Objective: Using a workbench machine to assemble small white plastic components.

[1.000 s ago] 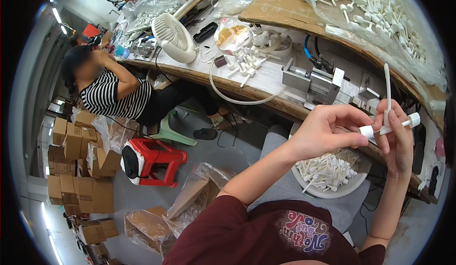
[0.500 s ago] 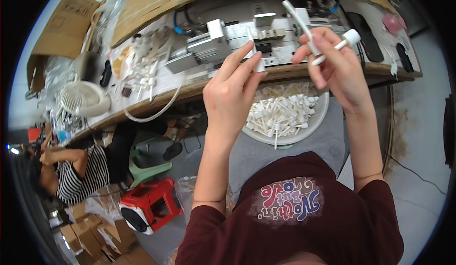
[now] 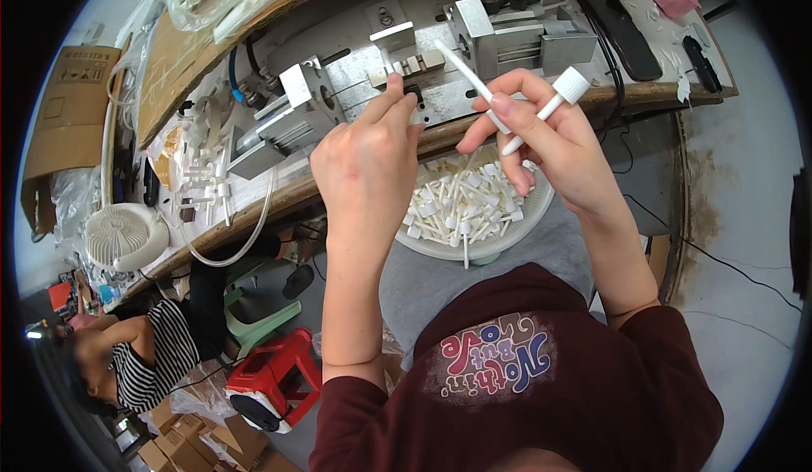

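Holding white sticks (image 3: 463,68), right hand (image 3: 558,138) half-curled

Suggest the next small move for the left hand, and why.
Probably a gentle press by the left hand to seat the slim white piece in the notched metal block: it reaches the block, the piece showing just beyond it; the right hand holds white sticks.

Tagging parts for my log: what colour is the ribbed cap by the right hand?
The ribbed cap is white, seen best in the head view.
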A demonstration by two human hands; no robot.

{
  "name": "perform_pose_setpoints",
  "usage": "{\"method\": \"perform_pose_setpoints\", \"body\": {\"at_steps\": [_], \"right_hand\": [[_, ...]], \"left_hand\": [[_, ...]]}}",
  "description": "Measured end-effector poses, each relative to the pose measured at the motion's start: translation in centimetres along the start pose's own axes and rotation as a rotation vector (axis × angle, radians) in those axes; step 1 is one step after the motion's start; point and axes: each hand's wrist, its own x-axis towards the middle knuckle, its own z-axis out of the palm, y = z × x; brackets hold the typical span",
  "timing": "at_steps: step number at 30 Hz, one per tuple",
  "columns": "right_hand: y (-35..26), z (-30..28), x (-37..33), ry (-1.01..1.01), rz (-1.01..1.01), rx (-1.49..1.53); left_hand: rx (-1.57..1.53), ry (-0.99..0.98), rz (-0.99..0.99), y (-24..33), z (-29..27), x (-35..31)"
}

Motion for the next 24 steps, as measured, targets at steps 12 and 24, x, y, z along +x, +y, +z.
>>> {"method": "perform_pose_setpoints", "body": {"at_steps": [12,24], "right_hand": [[0.0,0.3,0.0,-0.058,0.072,-0.129],[0.1,0.1,0.7,-0.075,0.001,-0.212]], "left_hand": [[-0.5,0.088,0.062,0.9,-0.9,-0.9],[-0.285,0.194,0.043,0.0,-0.5,-1.4]]}}
